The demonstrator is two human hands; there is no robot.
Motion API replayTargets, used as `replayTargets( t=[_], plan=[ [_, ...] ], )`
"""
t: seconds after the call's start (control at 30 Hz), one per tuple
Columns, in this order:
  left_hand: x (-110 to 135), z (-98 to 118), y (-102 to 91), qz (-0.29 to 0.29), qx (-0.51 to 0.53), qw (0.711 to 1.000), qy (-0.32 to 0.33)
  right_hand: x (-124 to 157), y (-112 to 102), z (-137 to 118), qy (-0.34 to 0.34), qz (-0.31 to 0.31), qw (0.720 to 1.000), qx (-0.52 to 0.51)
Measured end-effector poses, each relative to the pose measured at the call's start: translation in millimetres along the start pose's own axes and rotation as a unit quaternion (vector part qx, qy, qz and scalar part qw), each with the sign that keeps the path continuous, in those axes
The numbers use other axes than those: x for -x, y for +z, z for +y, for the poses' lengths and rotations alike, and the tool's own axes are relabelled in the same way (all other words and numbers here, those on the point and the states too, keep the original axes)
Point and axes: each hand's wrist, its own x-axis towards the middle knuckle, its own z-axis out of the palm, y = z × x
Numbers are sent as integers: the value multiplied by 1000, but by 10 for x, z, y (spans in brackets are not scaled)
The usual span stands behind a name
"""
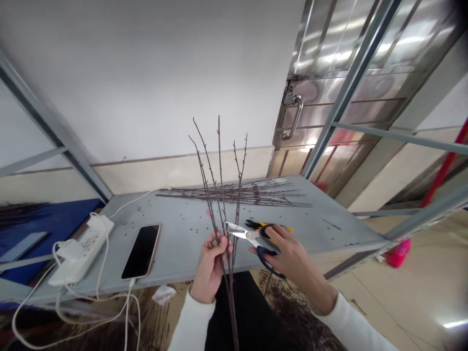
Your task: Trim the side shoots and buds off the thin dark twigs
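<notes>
Left grip (210, 268) pressed around thin, bare, budded reddish-brown twigs (220, 165), right grip (285, 253) pinching navy-handled scissors (252, 235)

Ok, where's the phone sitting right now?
In the head view, the black smartphone lies on the grey metal shelf at left, between the white power strip and the person's left hand, with a white cable at its lower end.

Thin budded twigs (220, 165) stand upright, blue-handled scissors (248, 235) open just beside them
</notes>
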Motion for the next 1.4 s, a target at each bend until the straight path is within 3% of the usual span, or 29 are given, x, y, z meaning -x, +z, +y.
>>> replayTargets(
  t=[0.2,0.47,0.57,0.83,1.1,1.4],
  plan=[
    [22,51,34,-11,-14,1000,-19,-48,-73,82,-47,36,998,22],
    [27,88,54,-31,-53,998,12,-70,-73,139,-86,106,990,44],
    [40,122,87,-52,-76,996,16,-91,-102,165,-96,96,990,33],
    [29,205,108,-103,-159,982,1,-157,-233,258,-111,-2,994,24],
    [18,283,157,-85,-158,984,4,-189,-263,288,-118,54,991,38],
    [68,294,174,-72,-162,984,17,-89,-160,304,-92,61,993,32]
  ],
)
